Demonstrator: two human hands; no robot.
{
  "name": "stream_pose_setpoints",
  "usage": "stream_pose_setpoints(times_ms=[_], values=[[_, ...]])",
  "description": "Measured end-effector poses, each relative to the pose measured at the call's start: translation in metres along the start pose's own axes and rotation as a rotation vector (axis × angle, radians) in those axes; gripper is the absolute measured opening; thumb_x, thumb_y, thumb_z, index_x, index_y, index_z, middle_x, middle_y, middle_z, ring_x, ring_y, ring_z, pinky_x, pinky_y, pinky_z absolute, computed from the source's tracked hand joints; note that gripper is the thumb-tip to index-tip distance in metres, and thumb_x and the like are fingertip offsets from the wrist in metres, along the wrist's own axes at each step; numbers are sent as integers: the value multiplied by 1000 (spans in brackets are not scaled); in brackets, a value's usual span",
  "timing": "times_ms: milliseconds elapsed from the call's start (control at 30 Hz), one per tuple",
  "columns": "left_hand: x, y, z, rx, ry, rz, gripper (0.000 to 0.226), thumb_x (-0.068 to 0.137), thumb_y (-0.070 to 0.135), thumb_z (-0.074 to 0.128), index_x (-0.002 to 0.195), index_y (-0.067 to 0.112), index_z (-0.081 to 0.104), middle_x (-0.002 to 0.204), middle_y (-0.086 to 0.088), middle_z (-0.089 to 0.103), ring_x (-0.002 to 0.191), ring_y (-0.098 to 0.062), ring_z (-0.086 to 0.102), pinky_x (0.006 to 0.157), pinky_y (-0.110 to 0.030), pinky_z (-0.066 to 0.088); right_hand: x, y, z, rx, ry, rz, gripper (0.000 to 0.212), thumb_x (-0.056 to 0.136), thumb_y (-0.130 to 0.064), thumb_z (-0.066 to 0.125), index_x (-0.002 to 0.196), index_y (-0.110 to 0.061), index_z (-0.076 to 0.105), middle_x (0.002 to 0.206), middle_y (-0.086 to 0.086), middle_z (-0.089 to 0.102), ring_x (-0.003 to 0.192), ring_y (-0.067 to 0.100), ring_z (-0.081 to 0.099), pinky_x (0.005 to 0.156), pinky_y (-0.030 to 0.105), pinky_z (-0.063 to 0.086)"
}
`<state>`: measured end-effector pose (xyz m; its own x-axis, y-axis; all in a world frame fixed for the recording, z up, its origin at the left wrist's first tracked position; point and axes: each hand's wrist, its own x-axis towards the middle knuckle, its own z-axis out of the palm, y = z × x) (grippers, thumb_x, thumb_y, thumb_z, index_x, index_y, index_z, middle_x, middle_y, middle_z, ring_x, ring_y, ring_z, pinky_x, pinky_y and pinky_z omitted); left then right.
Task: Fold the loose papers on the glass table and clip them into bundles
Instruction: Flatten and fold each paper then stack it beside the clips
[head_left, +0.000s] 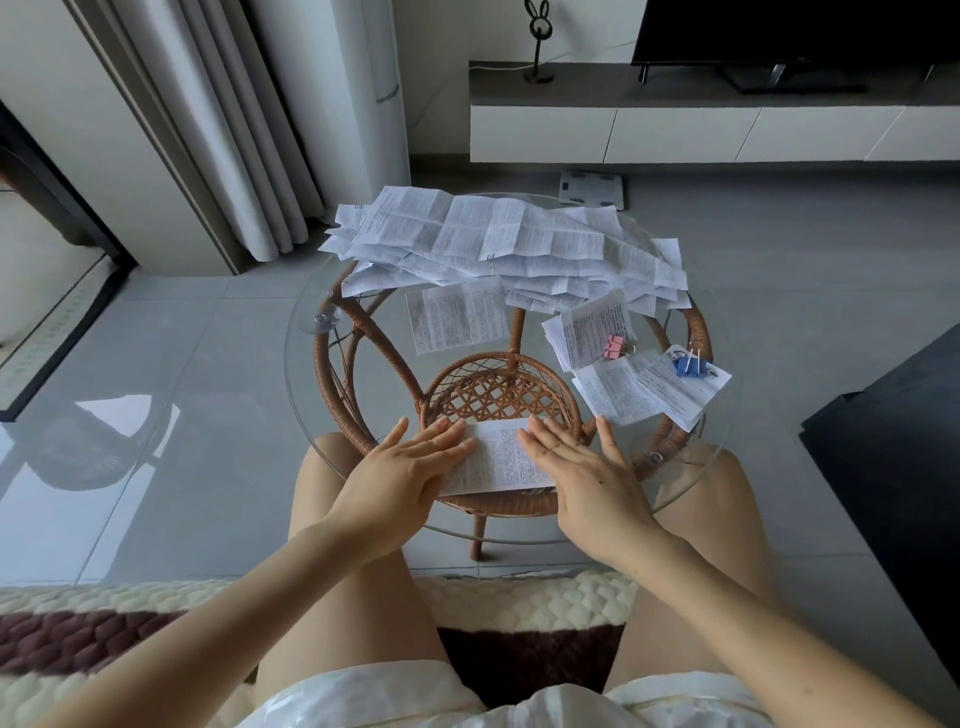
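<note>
A round glass table (311, 364) on a rattan base fills mid-frame. At its near edge a folded paper (501, 457), long axis left-right, is pressed flat under the left hand (402, 475) and right hand (587, 483), both spread open. Clipped bundles (644, 364) lie at right; the loose pile (498, 244) lies beyond.

Large pale grey glossy floor tiles (779, 249) fill most of the frame and mirror bright window light at lower left. In the upper left hang long off-white pleated curtains (228, 130), with a dark-framed glass door (57, 228) at the left edge. A tall white cylindrical appliance (379, 88) stands beside the curtains. Across the upper right runs a low white wall cabinet with a grey top (701, 111), bearing a black flat screen (795, 31) and a thin black rabbit-eared wire ornament (539, 41). A small white bathroom scale (592, 188) lies on the floor below it. A dark block of furniture (904, 441) occupies the right edge. A cream and maroon knitted cushion (104, 629) crosses the bottom.
</note>
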<state>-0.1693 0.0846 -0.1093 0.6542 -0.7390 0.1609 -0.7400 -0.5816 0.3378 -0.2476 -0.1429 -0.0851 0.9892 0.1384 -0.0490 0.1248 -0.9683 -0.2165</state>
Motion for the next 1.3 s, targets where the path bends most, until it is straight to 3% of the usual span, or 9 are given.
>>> stream_pose_setpoints(times_ms=[100,233,367,433,533,800,967,1133,1300], values=[[-6,3,-4,22,1,24,54,94,50,33,139,25,47,146,8,38,137,-9,28,113,-48,23,-9,-7,2,-10,88,-21,61,90,-34,15,147,-16,29,154,-2,23,143,7,12,114,46,-14],[-26,9,-8,224,-55,165,75,77,67,53,136,20,52,143,2,46,133,-14,41,108,-43,36,-29,-13,8,-285,91,-200,80,79,-67,42,125,-4,59,131,14,56,124,25,53,108,57,16],[-29,10,-19,192,24,308,47,69,16,79,116,17,69,123,0,65,112,-19,63,95,-42,51,-30,-10,9,-325,276,-364,30,74,-25,75,98,-7,73,94,10,73,90,23,70,109,55,30],[-25,12,-30,175,80,341,29,85,20,61,112,19,71,114,5,69,105,-14,65,94,-41,51,-22,-10,-7,-159,338,-395,11,80,-14,63,85,-12,73,71,0,70,65,15,68,102,53,39],[-12,11,-56,116,167,266,35,92,31,45,108,16,72,105,4,72,97,-14,68,94,-40,50,-6,-11,-44,-42,410,-384,25,74,-1,73,97,-11,74,61,-2,68,50,15,63,73,40,59],[48,-18,-90,131,513,-99,44,67,-21,53,95,5,74,99,-9,73,93,-28,69,82,-44,57,99,5,-81,-168,544,-410,56,61,10,80,113,-5,68,106,17,69,93,28,70,86,41,49],[75,-40,-84,85,622,-254,32,69,-19,64,90,3,74,96,-9,72,90,-30,68,79,-38,55,155,14,-71,-287,400,-421,57,59,10,81,113,-6,69,110,18,68,97,31,68,87,46,51],[110,-53,-62,141,383,-89,34,68,-15,67,96,4,74,106,-11,71,103,-28,66,82,-42,57,180,26,-56,-428,205,-505,48,59,-2,85,105,-12,72,103,15,71,94,31,69,91,44,48],[136,-63,-29,88,0,-237,47,102,14,36,149,15,30,156,1,23,146,-15,14,116,-32,22,185,22,-49,-550,-104,-433,46,91,-6,40,136,-5,47,141,15,46,134,29,35,117,37,-4]])
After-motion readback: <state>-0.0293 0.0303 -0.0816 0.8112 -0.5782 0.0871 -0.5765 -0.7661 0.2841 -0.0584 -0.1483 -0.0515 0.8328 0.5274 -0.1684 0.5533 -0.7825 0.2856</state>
